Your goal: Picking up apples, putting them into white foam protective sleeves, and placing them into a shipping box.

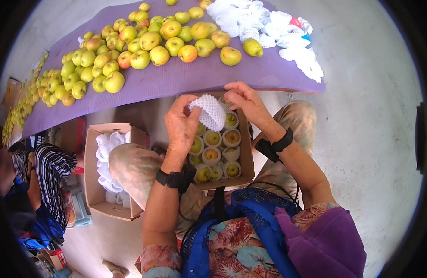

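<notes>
My left hand (180, 121) pinches the edge of a white foam net sleeve (210, 112) between thumb and fingers. The sleeve hangs over the far part of a cardboard box (246, 160) and looks limp; whether fruit is inside it I cannot tell. Just right of the sleeve, my right hand (248, 104) is raised with its fingers apart and bent, and nothing shows in them. Below both hands, the box stands between my knees. Rows of yellow-green apples (212, 138), each in a white foam net, sit in it. The sleeve covers some of them.
Ahead is a purple mat (148, 88) with many loose apples (150, 41) and a heap of white foam nets (250, 21) at its right. Left of my knee stands a second cardboard box (112, 211) holding foam nets. Another person in striped trousers (53, 178) sits at far left.
</notes>
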`<state>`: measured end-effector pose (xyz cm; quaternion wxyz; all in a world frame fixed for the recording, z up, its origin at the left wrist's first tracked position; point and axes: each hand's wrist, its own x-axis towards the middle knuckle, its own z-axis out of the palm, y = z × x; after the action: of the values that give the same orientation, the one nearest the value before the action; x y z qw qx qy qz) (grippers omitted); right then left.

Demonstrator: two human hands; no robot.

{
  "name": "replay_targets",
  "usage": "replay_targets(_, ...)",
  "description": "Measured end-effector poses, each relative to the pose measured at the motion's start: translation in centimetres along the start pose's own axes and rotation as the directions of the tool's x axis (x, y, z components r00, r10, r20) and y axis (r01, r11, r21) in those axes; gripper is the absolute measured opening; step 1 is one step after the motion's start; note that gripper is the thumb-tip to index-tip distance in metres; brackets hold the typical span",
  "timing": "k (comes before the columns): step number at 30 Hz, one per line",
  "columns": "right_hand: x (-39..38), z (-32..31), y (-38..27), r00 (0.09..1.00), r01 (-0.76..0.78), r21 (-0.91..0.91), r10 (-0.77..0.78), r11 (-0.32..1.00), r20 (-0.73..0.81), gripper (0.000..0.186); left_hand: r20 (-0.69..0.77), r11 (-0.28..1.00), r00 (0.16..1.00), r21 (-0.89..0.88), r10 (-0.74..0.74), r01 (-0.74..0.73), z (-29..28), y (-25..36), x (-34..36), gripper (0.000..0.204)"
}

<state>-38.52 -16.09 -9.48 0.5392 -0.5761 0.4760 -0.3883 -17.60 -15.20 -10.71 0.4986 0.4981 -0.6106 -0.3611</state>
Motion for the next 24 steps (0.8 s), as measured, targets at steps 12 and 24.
replay_targets(12,-0.5,3.8,-0.2,0.940,0.239,-0.586,-0.335,0.774,-0.060,0.033,-0.001,0.914,0.998,0.401,-0.061,0.057,0.1,0.6,-0.5,0.020)
replay_targets(24,-0.2,3.8,0.9,0.861,0.423,-0.667,-0.502,0.613,0.084,0.023,0.083,0.869,0.988,0.471,0.130,-0.154,0.6,0.3,-0.9,0.017)
